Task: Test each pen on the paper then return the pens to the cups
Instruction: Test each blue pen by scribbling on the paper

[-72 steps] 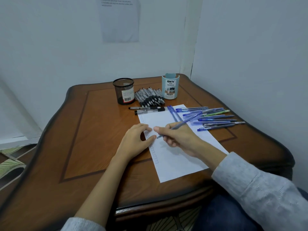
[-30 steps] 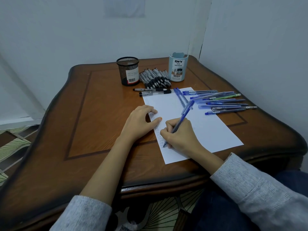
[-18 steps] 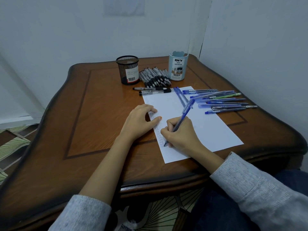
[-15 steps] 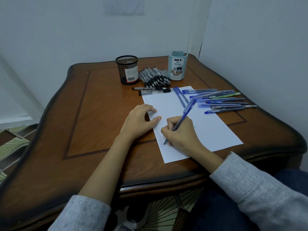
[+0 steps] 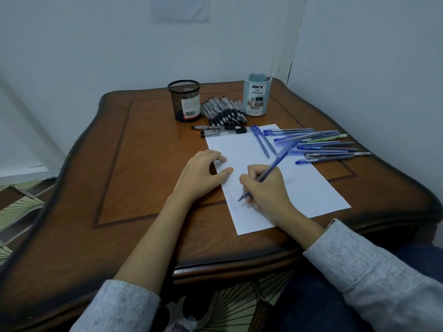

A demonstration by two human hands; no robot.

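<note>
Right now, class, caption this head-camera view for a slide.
Right hand tests a blue pen on the paper while the left hand rests on its edge.

wooden table, patterned floor, wall notice

A dark wooden bench with an inlaid border line is shown. Near its far edge a black mesh cup and a pale blue cup are stood apart, and a heap of black pens is laid between them. Just in front of the heap, two more black pens are laid crosswise. A white sheet of paper is spread from there toward the near edge. A cluster of blue pens is laid toward the right edge, partly over the sheet's far right corner.
</note>
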